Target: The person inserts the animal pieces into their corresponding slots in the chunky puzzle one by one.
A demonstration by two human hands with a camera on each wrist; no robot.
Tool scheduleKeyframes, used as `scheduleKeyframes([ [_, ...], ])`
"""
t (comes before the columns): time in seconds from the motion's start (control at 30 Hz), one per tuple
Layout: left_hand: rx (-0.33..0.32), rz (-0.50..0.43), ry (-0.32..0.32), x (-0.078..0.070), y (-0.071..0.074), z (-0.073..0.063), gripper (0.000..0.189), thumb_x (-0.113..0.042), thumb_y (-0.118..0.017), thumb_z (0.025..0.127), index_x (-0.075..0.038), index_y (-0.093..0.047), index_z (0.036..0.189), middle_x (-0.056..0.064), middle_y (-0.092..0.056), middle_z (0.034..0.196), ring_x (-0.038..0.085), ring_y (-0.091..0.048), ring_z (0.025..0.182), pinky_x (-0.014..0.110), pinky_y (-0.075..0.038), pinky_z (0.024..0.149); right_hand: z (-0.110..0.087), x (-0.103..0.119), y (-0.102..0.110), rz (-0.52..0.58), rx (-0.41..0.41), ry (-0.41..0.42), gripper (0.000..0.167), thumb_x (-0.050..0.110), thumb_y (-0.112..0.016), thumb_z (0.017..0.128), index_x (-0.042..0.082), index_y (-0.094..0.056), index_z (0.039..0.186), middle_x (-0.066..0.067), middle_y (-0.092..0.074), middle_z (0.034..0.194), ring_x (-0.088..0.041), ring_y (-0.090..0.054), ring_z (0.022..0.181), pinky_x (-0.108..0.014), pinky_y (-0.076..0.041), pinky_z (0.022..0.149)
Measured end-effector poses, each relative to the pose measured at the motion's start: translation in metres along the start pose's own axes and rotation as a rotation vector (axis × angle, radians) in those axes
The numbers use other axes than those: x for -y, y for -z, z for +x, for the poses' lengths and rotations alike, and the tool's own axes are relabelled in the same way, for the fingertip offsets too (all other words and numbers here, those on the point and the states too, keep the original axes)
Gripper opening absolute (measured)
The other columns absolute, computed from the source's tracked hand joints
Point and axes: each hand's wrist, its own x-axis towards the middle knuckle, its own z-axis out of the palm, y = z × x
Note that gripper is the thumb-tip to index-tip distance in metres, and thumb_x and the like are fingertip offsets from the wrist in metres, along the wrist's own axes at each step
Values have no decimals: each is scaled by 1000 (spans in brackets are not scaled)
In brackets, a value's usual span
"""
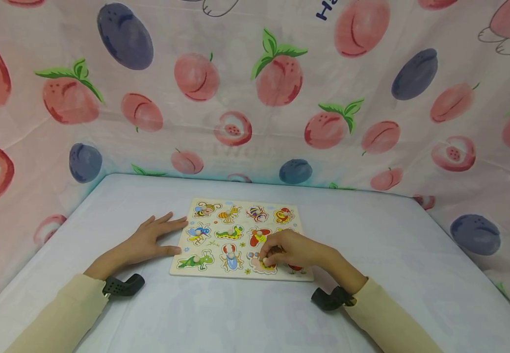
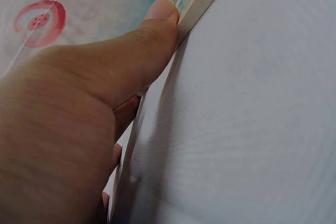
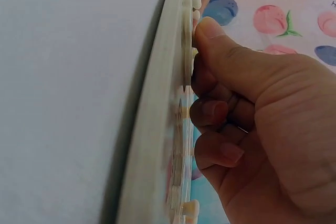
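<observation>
A wooden peg puzzle board point(image 1: 213, 270) with colourful insect pieces lies flat on the table. My right hand point(image 1: 296, 247) is over its near right part, with thumb and finger pinching the knob of a snail puzzle piece point(image 1: 257, 264). In the right wrist view that piece point(image 3: 187, 51) stands a little proud of the board's face, and the other fingers are curled. My left hand point(image 1: 151, 239) lies on the table at the board's left edge, fingers spread and fairly straight. In the left wrist view its thumb point(image 2: 152, 30) touches the board's side.
Several other knobbed pieces sit in the board, among them a beetle point(image 1: 231, 260), a green caterpillar point(image 1: 230, 233) and a grasshopper point(image 1: 196, 261). A pale cloth covers the table point(image 1: 219, 318). Behind it hangs a fruit-patterned curtain point(image 1: 237, 73). Each wrist carries a black camera point(image 1: 124, 285).
</observation>
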Motion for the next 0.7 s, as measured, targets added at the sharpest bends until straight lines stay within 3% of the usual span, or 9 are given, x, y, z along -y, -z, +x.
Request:
scheduleKeyframes([
  [0.7, 1, 4, 6, -2, 0, 0, 75, -47, -71, 82, -11, -46, 143, 5, -40, 148, 38, -15, 142, 60, -2, 111, -1, 0, -2, -47, -5, -4, 8, 18, -71, 88, 23, -68, 94, 12, -59, 80, -5, -52, 73, -23, -47, 65],
])
